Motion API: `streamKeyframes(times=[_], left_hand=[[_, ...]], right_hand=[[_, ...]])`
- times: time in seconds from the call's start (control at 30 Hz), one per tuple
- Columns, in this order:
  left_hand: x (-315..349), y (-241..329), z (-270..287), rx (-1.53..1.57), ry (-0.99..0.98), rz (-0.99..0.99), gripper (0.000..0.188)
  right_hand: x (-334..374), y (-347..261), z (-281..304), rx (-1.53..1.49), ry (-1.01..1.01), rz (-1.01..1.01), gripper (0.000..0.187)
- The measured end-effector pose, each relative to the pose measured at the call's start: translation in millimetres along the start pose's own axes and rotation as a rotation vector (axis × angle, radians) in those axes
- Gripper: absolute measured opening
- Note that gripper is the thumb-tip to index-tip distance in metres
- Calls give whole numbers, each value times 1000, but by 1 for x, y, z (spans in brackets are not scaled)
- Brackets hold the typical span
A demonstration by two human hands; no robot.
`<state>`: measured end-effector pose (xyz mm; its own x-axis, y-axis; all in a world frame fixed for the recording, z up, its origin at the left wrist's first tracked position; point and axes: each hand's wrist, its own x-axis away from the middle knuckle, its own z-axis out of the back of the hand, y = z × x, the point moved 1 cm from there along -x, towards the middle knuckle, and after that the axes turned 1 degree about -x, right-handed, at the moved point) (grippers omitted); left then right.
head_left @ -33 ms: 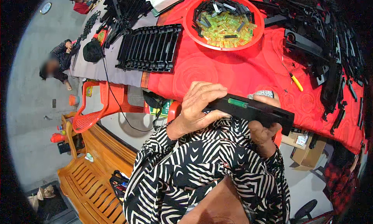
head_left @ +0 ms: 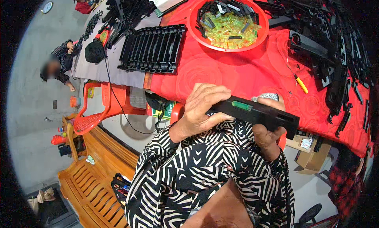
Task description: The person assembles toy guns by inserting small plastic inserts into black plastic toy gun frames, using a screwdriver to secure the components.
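A short black spirit level (head_left: 262, 112) with a green vial (head_left: 241, 105) set in its upper edge is held between my two hands, in front of my body near the table's edge. My left hand (head_left: 201, 107) grips its left end, fingers over the far side and thumb along the near side. Around the right part closes my right hand (head_left: 269, 135), with the thumb on the near side and fingers behind; some of these are hidden by the level. Beyond it a red basin (head_left: 192, 32) holds yellow-green vials and small black pieces.
Black level bodies (head_left: 152, 49) lie in a row on the table, with more black parts (head_left: 316, 46) heaped at right. A yellow-handled screwdriver (head_left: 301, 84) rests on the red cloth (head_left: 237, 72). Red chair (head_left: 94, 117) and wooden bench (head_left: 90, 180) stand left; another person (head_left: 57, 64) sits far left.
The spirit level has tilted very slightly in my hands, and a slot near its right end shows more clearly. Both hands keep their hold.
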<state>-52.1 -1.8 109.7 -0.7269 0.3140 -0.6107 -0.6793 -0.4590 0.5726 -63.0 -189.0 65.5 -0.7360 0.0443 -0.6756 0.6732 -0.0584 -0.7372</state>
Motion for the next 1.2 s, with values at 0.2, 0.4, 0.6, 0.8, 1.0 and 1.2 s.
streamKeyframes(times=[0.2,0.4,0.6,0.8,1.0,1.2], left_hand=[[-1,9,4,-12,-13,-40,51],[-3,12,0,35,-34,-83,51],[0,13,-12,89,-22,-145,50],[-7,13,-24,173,19,-243,43],[-12,32,-26,79,111,-375,41],[-3,39,-22,-23,252,-433,41]], right_hand=[[-5,-18,11,46,-25,37,63],[-2,-23,26,264,-175,222,65],[-4,-35,36,612,-168,509,67],[0,-51,18,793,108,611,69],[18,-38,34,883,222,877,51],[17,-45,37,948,281,883,42]])
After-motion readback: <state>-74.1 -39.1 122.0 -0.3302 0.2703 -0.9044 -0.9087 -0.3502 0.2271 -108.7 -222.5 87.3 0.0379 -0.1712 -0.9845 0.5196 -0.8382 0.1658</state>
